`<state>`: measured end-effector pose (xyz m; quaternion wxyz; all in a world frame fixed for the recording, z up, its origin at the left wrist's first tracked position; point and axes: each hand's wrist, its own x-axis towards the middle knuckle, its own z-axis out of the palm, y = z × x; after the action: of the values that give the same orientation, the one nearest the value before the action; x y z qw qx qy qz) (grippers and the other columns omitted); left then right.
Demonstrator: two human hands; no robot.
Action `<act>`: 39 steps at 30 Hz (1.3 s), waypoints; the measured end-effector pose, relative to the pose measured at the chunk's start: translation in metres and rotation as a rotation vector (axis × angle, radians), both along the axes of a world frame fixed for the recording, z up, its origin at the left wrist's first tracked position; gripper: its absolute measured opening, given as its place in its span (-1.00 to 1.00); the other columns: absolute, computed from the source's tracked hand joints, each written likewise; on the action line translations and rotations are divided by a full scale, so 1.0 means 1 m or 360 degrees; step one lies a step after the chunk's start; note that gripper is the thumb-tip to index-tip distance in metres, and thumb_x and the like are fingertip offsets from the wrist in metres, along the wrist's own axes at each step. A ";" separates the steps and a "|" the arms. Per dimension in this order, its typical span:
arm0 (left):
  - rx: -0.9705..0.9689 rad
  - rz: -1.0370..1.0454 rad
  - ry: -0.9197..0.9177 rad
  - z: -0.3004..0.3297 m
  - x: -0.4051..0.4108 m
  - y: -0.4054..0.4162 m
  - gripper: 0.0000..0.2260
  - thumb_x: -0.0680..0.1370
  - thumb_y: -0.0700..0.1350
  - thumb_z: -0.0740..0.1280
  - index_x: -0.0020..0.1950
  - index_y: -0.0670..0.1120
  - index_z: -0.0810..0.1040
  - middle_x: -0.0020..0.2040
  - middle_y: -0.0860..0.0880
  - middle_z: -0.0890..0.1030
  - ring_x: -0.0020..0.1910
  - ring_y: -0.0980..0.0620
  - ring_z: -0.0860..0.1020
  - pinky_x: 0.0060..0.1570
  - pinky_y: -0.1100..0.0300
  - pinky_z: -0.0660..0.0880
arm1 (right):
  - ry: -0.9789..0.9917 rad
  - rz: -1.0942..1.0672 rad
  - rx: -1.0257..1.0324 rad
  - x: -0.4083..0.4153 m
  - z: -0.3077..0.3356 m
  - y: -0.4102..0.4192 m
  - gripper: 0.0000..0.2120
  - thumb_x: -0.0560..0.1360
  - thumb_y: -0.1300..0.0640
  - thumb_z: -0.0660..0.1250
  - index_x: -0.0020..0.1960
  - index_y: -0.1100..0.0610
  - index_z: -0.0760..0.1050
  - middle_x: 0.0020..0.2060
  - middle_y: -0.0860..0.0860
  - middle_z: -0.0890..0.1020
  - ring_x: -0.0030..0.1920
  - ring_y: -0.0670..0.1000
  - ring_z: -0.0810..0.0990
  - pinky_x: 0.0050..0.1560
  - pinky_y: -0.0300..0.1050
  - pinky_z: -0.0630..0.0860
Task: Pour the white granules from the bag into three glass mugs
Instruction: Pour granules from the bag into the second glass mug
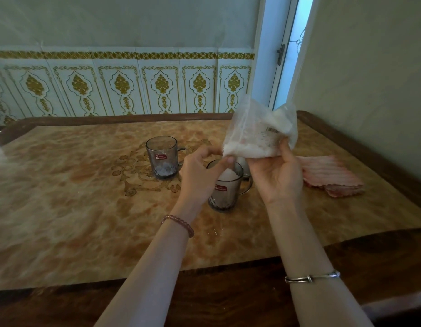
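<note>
Both our forearms reach forward over the tabletop point(63, 208). Left hand point(200, 171), knuckles up, pinches the lower left corner of the bag point(259, 131). Right hand point(278, 171), palm toward us, grips the bag's lower right edge from beneath. Bag held above the near mug point(226, 185), long axis tilted, low corner pointing down-left at the rim. Granules point(227, 174) heaped in the near mug. Far mug point(162, 159) stands upright to the left, a little white at its bottom. Pink cloth point(332, 175) lies to the right.

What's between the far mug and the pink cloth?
In the head view, the left hand, the near mug and the right hand holding the bag lie between.
</note>
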<state>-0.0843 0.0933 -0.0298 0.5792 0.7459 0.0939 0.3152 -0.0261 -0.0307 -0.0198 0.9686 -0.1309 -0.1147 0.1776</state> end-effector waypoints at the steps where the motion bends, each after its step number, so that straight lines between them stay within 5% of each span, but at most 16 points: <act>1: 0.0007 -0.0001 -0.0009 0.002 -0.001 0.000 -0.82 0.40 0.01 0.51 -0.06 0.00 0.64 -0.08 0.15 0.64 0.09 0.10 0.56 0.21 0.00 0.44 | 0.0013 0.0013 0.0012 0.000 0.000 0.000 -0.60 0.65 0.10 0.11 0.45 0.19 0.33 0.30 0.20 0.55 0.30 0.23 0.53 0.27 0.29 0.45; 4: 0.0028 0.0005 -0.0034 0.006 -0.004 0.000 -0.81 0.38 0.03 0.51 -0.07 0.00 0.66 -0.09 0.12 0.67 0.07 0.08 0.58 0.22 -0.08 0.45 | 0.0046 0.0037 0.0021 -0.003 0.002 0.000 -0.57 0.59 0.13 0.18 0.44 0.19 0.34 0.29 0.20 0.56 0.26 0.22 0.56 0.25 0.26 0.48; 13: 0.0085 -0.0105 -0.0004 0.034 -0.006 -0.012 -0.94 0.42 -0.10 0.51 -0.17 -0.03 0.65 -0.27 0.14 0.64 -0.30 0.27 0.56 -0.20 0.32 0.48 | 0.0323 0.0030 -0.0009 -0.012 -0.001 -0.013 -0.62 0.60 0.15 0.23 0.41 0.16 0.39 0.27 0.19 0.58 0.26 0.18 0.56 0.05 0.11 0.56; 21: 0.0233 -0.0135 0.0042 0.047 -0.012 -0.043 -0.84 0.42 -0.19 0.50 -0.26 0.04 0.59 -0.28 0.11 0.63 -0.23 0.17 0.61 -0.10 0.28 0.56 | 0.0668 0.0131 -0.0036 -0.028 -0.005 -0.037 -0.74 0.59 0.15 0.28 0.23 0.26 0.48 -0.04 0.15 0.62 -0.03 0.07 0.60 0.04 -0.03 0.53; 24: 0.0226 -0.0099 0.0115 0.044 -0.010 -0.052 -0.83 0.40 -0.15 0.51 -0.28 0.08 0.59 -0.24 0.10 0.66 -0.16 0.13 0.64 0.04 0.11 0.57 | 0.0802 0.0158 -0.0054 -0.035 -0.008 -0.048 -0.81 0.58 0.16 0.30 0.09 0.28 0.49 -0.06 0.16 0.59 -0.05 0.07 0.58 0.13 -0.11 0.51; 29: 0.0220 -0.0103 0.0166 0.040 -0.011 -0.070 -0.81 0.40 -0.17 0.52 -0.28 0.09 0.58 -0.20 0.12 0.66 -0.12 0.12 0.65 0.09 0.03 0.57 | 0.0894 0.0197 -0.0253 -0.042 -0.017 -0.060 -0.88 0.57 0.23 0.31 0.09 0.24 0.49 -0.08 0.14 0.62 -0.07 0.04 0.60 0.24 -0.18 0.46; 33: 0.0255 -0.0054 0.0154 0.039 -0.013 -0.077 -0.90 0.41 -0.18 0.51 -0.17 -0.02 0.63 -0.16 0.03 0.67 -0.11 0.08 0.64 0.05 0.07 0.58 | 0.0873 0.0245 -0.0533 -0.050 -0.020 -0.070 -0.68 0.54 0.15 0.36 0.28 0.16 0.49 0.05 0.14 0.63 0.00 0.04 0.61 0.20 -0.12 0.47; 35: 0.0267 -0.0019 0.0150 0.039 -0.013 -0.077 -0.91 0.42 -0.18 0.50 -0.11 -0.08 0.65 -0.15 -0.01 0.68 -0.11 0.08 0.64 0.04 0.11 0.58 | 0.0853 0.0371 -0.0626 -0.053 -0.022 -0.077 -0.64 0.51 0.13 0.38 0.27 0.22 0.48 0.11 0.17 0.61 0.07 0.06 0.62 0.11 -0.09 0.54; 39: 0.0286 -0.0004 0.0159 0.042 -0.016 -0.076 -0.92 0.43 -0.21 0.49 -0.10 -0.11 0.66 -0.14 -0.04 0.68 -0.11 0.07 0.64 0.00 0.18 0.58 | 0.0698 0.0600 -0.0992 -0.056 -0.014 -0.092 -0.66 0.59 0.00 0.27 -0.01 0.31 0.56 -0.19 0.15 0.69 -0.19 0.06 0.65 -0.28 -0.11 0.62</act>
<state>-0.1002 0.0169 0.0120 0.5049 0.8097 0.0932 0.2841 -0.0820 -0.1227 -0.0340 0.8347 -0.3532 0.1313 0.4015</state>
